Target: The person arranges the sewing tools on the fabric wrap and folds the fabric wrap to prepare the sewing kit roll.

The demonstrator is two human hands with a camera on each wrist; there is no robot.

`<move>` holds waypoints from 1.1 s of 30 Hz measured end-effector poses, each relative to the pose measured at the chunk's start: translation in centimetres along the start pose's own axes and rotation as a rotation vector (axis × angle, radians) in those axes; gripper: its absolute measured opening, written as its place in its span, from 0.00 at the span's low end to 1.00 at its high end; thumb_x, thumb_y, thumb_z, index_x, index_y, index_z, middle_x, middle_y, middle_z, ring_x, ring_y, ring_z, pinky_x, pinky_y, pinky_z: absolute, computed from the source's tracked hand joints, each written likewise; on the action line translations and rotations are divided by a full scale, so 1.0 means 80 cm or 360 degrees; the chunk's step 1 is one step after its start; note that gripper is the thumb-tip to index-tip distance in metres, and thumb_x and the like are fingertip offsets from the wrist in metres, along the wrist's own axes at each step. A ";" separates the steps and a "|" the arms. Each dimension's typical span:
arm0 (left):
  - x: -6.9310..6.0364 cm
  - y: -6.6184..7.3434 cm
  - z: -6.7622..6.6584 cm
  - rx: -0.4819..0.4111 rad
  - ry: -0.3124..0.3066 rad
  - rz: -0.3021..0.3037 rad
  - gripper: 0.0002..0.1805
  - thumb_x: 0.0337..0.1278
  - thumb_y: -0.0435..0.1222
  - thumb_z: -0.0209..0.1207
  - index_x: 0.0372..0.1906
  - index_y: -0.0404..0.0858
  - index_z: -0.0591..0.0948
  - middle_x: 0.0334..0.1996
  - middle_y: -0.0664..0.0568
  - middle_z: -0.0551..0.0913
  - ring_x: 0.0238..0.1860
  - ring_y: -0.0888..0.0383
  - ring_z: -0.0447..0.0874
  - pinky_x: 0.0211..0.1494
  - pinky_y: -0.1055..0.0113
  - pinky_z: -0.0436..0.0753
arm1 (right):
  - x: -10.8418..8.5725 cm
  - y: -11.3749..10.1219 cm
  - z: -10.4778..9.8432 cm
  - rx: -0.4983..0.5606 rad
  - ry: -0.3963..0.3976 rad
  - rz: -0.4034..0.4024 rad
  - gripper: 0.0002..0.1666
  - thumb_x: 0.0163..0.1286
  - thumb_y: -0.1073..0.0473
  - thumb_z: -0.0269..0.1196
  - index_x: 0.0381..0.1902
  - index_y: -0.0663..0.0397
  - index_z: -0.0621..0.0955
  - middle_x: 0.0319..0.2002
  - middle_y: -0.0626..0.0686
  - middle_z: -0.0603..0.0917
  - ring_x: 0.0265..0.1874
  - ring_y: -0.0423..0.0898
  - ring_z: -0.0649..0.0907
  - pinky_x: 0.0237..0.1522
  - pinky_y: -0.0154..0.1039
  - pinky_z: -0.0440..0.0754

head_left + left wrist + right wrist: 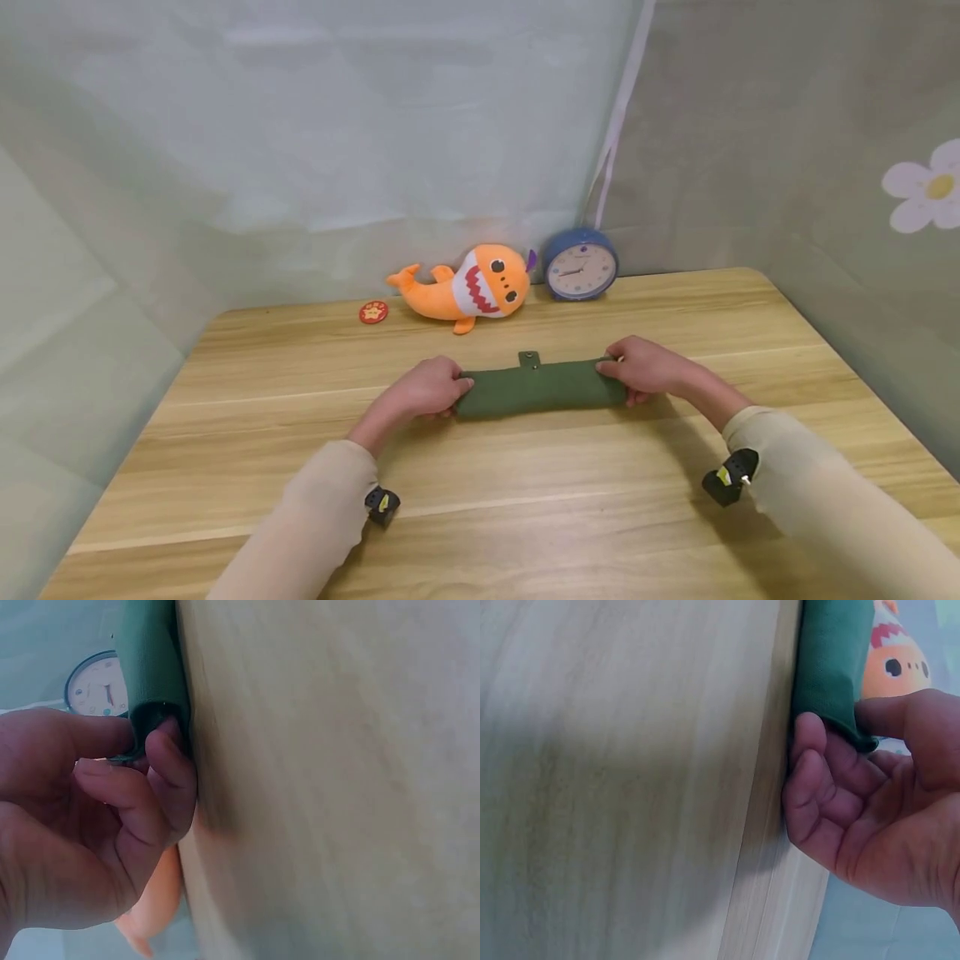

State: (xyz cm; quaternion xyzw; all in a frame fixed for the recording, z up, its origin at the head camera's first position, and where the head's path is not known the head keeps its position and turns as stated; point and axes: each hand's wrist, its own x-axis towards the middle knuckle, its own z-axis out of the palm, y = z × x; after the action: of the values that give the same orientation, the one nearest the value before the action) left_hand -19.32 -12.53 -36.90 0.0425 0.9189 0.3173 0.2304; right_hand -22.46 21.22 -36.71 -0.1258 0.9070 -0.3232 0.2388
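Observation:
A dark green folded pouch (pixel 540 390), long and soft-looking, lies across the middle of the wooden table. A small tab with a metal snap (pixel 529 359) sticks up from its far edge. My left hand (pixel 429 386) grips the pouch's left end, thumb on top; in the left wrist view that end of the green pouch (pixel 154 664) looks hollow, with fingers curled at its opening. At the right end, my right hand (pixel 645 367) pinches the pouch between thumb and curled fingers, as the right wrist view of the hand (pixel 877 795) also shows.
Behind the pouch lies an orange shark plush (pixel 480 287). A blue alarm clock (pixel 581 265) stands to its right against the curtain, and a round red badge with a star (pixel 373 312) is at its left. The wooden table (pixel 525 517) extends toward me.

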 end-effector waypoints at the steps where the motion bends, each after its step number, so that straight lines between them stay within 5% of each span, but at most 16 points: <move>1: 0.001 0.002 0.000 0.0035 0.0003 -0.0002 0.17 0.82 0.41 0.53 0.32 0.37 0.79 0.16 0.54 0.74 0.16 0.61 0.67 0.21 0.71 0.68 | 0.001 -0.001 0.001 -0.0021 0.0013 0.0015 0.21 0.83 0.56 0.56 0.57 0.74 0.76 0.20 0.52 0.82 0.14 0.38 0.82 0.21 0.35 0.81; 7: 0.004 0.007 -0.003 0.0187 0.0006 -0.0024 0.16 0.81 0.41 0.54 0.34 0.37 0.80 0.17 0.54 0.73 0.16 0.60 0.69 0.21 0.70 0.69 | 0.003 -0.004 0.005 -0.0093 0.0107 0.0064 0.14 0.79 0.55 0.62 0.38 0.62 0.78 0.14 0.47 0.77 0.12 0.37 0.80 0.20 0.33 0.79; 13: 0.007 0.011 -0.006 0.0339 0.0016 -0.0050 0.15 0.80 0.42 0.56 0.35 0.38 0.81 0.19 0.53 0.75 0.17 0.60 0.72 0.22 0.71 0.71 | 0.006 -0.003 0.008 -0.0108 0.0218 0.0058 0.16 0.75 0.54 0.66 0.44 0.61 0.76 0.17 0.48 0.77 0.12 0.38 0.78 0.20 0.34 0.78; 18: 0.005 0.019 -0.008 0.0542 0.0092 -0.0064 0.19 0.76 0.46 0.61 0.30 0.38 0.80 0.20 0.52 0.74 0.19 0.58 0.73 0.25 0.69 0.69 | 0.007 0.001 0.009 -0.0108 0.0306 0.0033 0.16 0.72 0.53 0.70 0.40 0.57 0.75 0.22 0.48 0.74 0.14 0.39 0.73 0.19 0.33 0.74; 23: 0.007 0.025 -0.004 0.0682 0.0203 -0.0089 0.20 0.71 0.50 0.65 0.45 0.35 0.81 0.26 0.51 0.74 0.29 0.54 0.75 0.32 0.64 0.72 | 0.006 0.008 0.006 -0.0030 0.0318 -0.0008 0.16 0.70 0.55 0.71 0.35 0.55 0.75 0.17 0.45 0.72 0.13 0.38 0.72 0.18 0.34 0.74; 28: 0.008 0.035 0.004 0.0725 0.0345 0.0042 0.19 0.66 0.42 0.70 0.55 0.40 0.80 0.39 0.48 0.83 0.38 0.51 0.80 0.37 0.58 0.81 | 0.001 0.011 0.001 0.0058 0.0280 -0.0032 0.12 0.72 0.57 0.69 0.35 0.58 0.78 0.15 0.46 0.73 0.13 0.40 0.74 0.18 0.35 0.76; 33: 0.008 0.047 0.014 0.0667 0.0412 0.0248 0.20 0.63 0.25 0.62 0.55 0.46 0.87 0.51 0.49 0.87 0.44 0.52 0.80 0.45 0.58 0.85 | -0.002 0.009 -0.002 0.0085 0.0262 -0.0041 0.09 0.73 0.58 0.67 0.36 0.59 0.80 0.16 0.48 0.75 0.15 0.41 0.76 0.19 0.36 0.78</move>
State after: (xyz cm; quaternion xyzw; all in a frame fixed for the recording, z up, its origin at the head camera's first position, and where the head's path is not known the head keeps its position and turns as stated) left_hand -19.62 -8.73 -35.66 0.1192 0.9804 0.1395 0.0718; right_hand -22.47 21.92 -37.03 -0.1041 0.9130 -0.3596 0.1624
